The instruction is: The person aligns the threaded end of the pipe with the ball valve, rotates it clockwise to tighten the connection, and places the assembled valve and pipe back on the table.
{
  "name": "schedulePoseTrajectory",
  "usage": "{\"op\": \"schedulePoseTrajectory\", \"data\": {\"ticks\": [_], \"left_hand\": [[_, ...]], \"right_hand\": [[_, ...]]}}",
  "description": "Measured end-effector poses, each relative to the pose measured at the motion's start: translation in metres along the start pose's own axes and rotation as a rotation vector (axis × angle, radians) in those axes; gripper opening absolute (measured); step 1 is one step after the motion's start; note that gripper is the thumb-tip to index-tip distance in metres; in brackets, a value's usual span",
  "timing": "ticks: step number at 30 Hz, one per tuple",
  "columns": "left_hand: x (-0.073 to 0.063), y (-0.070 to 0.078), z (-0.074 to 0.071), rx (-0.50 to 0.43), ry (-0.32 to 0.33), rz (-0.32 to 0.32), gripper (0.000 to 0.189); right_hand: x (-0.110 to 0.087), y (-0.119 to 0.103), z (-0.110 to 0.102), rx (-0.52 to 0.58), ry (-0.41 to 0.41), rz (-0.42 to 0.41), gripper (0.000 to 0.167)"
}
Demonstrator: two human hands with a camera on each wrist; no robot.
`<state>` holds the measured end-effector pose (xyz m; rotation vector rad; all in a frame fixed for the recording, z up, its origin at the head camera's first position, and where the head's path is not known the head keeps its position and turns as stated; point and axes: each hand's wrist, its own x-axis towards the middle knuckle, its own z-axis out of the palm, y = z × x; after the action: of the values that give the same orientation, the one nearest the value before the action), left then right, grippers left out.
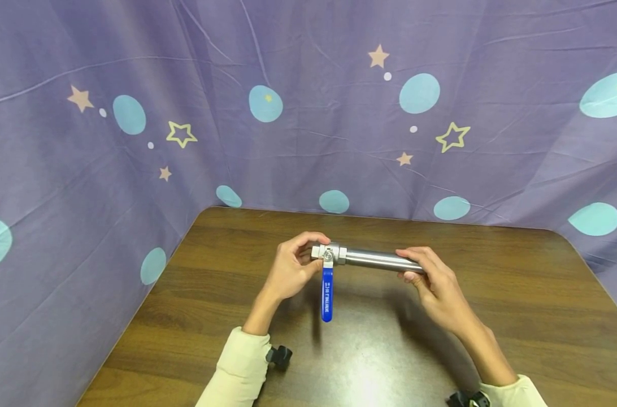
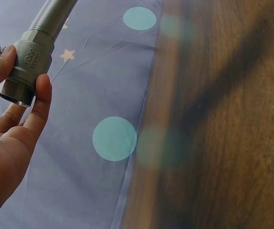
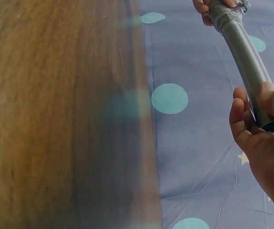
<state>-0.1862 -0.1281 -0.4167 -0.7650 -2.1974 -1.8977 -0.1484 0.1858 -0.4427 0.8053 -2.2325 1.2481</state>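
A metal ball valve [image 1: 334, 253] with a blue lever handle [image 1: 327, 294] is joined to a straight steel pipe [image 1: 372, 258]. My left hand [image 1: 294, 268] pinches the valve body between thumb and fingers, near its open end, which shows in the left wrist view on the valve [image 2: 32, 62]. The lever points toward me, square to the pipe. My right hand [image 1: 438, 288] grips the far right end of the pipe, thumb on the near side and fingers over the top. Valve and pipe are held above the table, roughly level, with shadows below them.
The brown wooden table [image 1: 227, 271] has rounded far corners. A purple curtain [image 1: 308, 141] with stars and teal dots hangs behind it and along the left. Black wrist straps with mounts [image 1: 279, 357] sit at both pale sleeves [image 1: 239, 362].
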Motion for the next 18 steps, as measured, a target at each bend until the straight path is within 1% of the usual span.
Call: {"op": "schedulePoseTrajectory", "data": {"ticks": [2, 3, 4, 6, 11, 18], "left_hand": [[-0.0003, -0.0003, -0.0003, -0.002, 0.001, -0.003, 0.041], [-0.0003, -0.0006, -0.0004, -0.002, 0.001, -0.003, 0.041], [-0.0003, -0.0008, -0.0004, -0.002, 0.000, -0.002, 0.042], [-0.0002, -0.0017, -0.0003, 0.000, -0.002, 0.000, 0.042], [0.0000, -0.0024, 0.0004, 0.002, -0.005, 0.000, 0.043], [-0.0004, -0.0030, 0.0005, 0.003, -0.001, 0.015, 0.043]], "right_hand": [[-0.0004, 0.0004, 0.0000, 0.016, -0.011, 0.014, 0.052], [-0.0007, 0.0006, -0.0001, 0.005, -0.013, 0.014, 0.053], [-0.0010, 0.0006, -0.0001, -0.006, -0.019, 0.014, 0.054], [-0.0015, 0.0005, 0.0001, 0.007, -0.039, 0.011, 0.060], [-0.0020, -0.0014, 0.0015, 0.074, -0.098, 0.002, 0.070], [-0.0015, -0.0005, 0.0025, 0.048, -0.092, -0.032, 0.068]]}}
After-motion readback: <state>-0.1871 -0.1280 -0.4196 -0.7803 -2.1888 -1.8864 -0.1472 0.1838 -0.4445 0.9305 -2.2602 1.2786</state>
